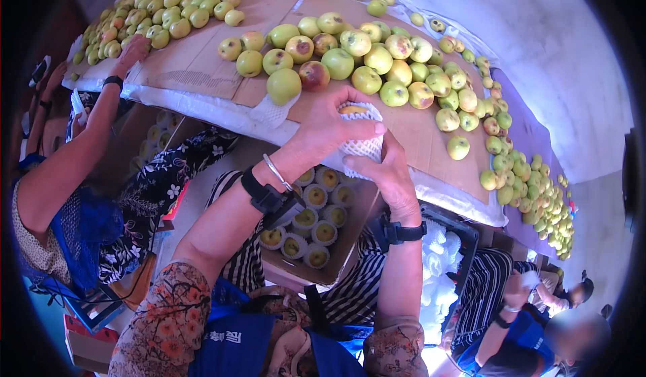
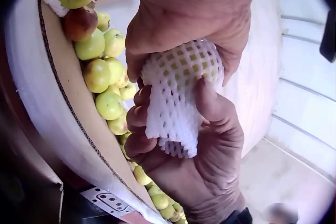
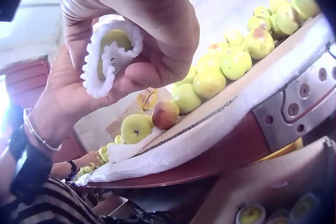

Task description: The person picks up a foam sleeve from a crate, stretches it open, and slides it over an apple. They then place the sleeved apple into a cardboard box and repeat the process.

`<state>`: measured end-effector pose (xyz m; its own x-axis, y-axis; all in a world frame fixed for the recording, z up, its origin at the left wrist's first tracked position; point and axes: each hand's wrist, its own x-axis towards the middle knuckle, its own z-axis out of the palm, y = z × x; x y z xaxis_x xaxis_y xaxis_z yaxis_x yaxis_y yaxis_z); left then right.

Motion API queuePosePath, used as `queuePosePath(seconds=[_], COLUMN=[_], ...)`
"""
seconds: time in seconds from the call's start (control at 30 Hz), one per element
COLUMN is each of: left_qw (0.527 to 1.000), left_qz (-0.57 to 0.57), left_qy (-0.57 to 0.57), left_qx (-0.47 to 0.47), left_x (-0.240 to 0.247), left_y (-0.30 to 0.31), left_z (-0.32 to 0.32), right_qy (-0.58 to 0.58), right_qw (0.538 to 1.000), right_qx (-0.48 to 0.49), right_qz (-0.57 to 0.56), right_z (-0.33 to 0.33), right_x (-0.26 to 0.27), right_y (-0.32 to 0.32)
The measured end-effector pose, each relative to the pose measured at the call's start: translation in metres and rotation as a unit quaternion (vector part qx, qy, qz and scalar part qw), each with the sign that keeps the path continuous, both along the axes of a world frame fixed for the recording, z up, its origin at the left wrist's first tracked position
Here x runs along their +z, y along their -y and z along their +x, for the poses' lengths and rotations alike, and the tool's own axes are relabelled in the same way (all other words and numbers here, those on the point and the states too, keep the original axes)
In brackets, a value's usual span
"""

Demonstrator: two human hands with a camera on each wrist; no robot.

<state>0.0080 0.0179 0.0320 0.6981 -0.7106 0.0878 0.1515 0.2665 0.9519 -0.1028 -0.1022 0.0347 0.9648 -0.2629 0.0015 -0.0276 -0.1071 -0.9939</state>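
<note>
Apple (image 3: 115, 40) in foam net sleeve (image 1: 363, 149): firm fruit, probably bruisable; sleeve soft. Left hand (image 1: 330, 129) curls round both, right hand (image 1: 389, 175) pinches sleeve's end; grip body gently.

The net (image 1: 360, 149) covers most of the apple (image 1: 352, 110); only a sliver shows at its far end. The left hand (image 1: 330, 131) hides the net's left side, and the right hand (image 1: 389, 175) hides its near side. The forearms hide part of the box (image 1: 350, 237) below. In the right wrist view the box (image 3: 273, 182) is blurred and cut off by the lower edge.
</note>
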Motion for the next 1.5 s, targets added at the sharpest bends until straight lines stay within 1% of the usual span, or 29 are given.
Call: queuePosePath(seconds=[0.03,0.1,0.2,0.3,0.33,0.43,0.53,0.63,0.7,0.73,0.87,0.9,0.97,1.0,1.07,1.1,1.17,1.27,1.3,1.33,1.37,1.47,1.5], left_qw=[0.998,0.985,0.963,0.95,0.952,0.954,0.953,0.952,0.953,0.957,0.968,0.969,0.965,0.963,0.956,0.95,0.951,0.953,0.954,0.947,0.938,0.91,0.9], left_qz=[-0.029,-0.087,-0.131,-0.15,-0.152,-0.158,-0.158,-0.143,-0.128,-0.117,-0.066,-0.052,-0.071,-0.08,-0.117,-0.135,-0.136,-0.127,-0.124,-0.149,-0.175,-0.219,-0.229], left_qy=[-0.05,-0.146,-0.233,-0.268,-0.26,-0.237,-0.224,-0.215,-0.207,-0.184,-0.102,-0.084,-0.099,-0.107,-0.172,-0.205,-0.215,-0.219,-0.218,-0.24,-0.262,-0.324,-0.344], left_qx=[0.009,0.027,0.034,0.049,0.057,0.088,0.129,0.162,0.183,0.19,0.218,0.226,0.232,0.235,0.206,0.191,0.173,0.164,0.164,0.155,0.147,0.136,0.137], left_x=[-0.002,-0.008,-0.009,-0.014,-0.016,-0.019,-0.016,-0.013,-0.015,-0.016,-0.013,-0.013,-0.014,-0.015,-0.018,-0.018,-0.022,-0.026,-0.026,-0.023,-0.02,-0.021,-0.023], left_y=[0.001,0.006,0.006,0.006,0.007,0.008,0.009,0.008,0.01,0.012,0.018,0.019,0.019,0.019,0.015,0.013,0.011,0.012,0.013,0.013,0.011,0.004,0.001], left_z=[0.0,0.003,0.009,0.014,0.015,0.018,0.021,0.022,0.02,0.017,0.002,0.001,0.003,0.005,0.015,0.019,0.022,0.023,0.023,0.025,0.03,0.046,0.049], right_qy=[0.011,-0.02,-0.039,-0.049,-0.053,-0.087,-0.073,-0.024,0.014,0.033,-0.01,-0.056,-0.146,-0.124,-0.079,-0.075,-0.068,-0.06,-0.052,-0.042,-0.031,-0.054,-0.034], right_qw=[1.0,1.0,0.998,0.997,0.996,0.994,0.99,0.98,0.972,0.966,0.919,0.919,0.913,0.908,0.895,0.892,0.884,0.892,0.937,0.969,0.99,0.991,0.992], right_qx=[0.004,-0.001,0.009,0.042,0.056,0.051,0.026,-0.045,-0.087,-0.108,-0.142,-0.126,-0.092,-0.09,-0.086,-0.077,-0.059,-0.048,-0.057,-0.064,-0.069,-0.115,-0.117], right_qz=[-0.009,0.022,0.051,0.051,0.048,-0.042,-0.12,-0.192,-0.22,-0.234,-0.367,-0.369,-0.37,-0.39,-0.43,-0.439,-0.458,-0.446,-0.342,-0.234,-0.123,-0.049,-0.013], right_z=[0.001,0.0,0.001,0.0,0.0,0.002,-0.003,-0.006,-0.004,-0.002,0.01,0.013,0.017,0.017,0.014,0.014,0.012,0.015,0.017,0.019,0.02,0.005,0.003], right_x=[-0.002,-0.005,-0.003,-0.009,-0.011,-0.016,-0.026,-0.019,-0.018,-0.019,-0.026,-0.024,-0.017,-0.017,-0.019,-0.019,-0.02,-0.037,-0.045,-0.051,-0.056,-0.029,-0.029], right_y=[0.001,0.002,0.003,0.006,0.007,0.002,0.008,0.01,0.008,0.006,-0.02,-0.024,-0.029,-0.03,-0.033,-0.034,-0.034,-0.024,-0.021,-0.018,-0.015,-0.016,-0.012])
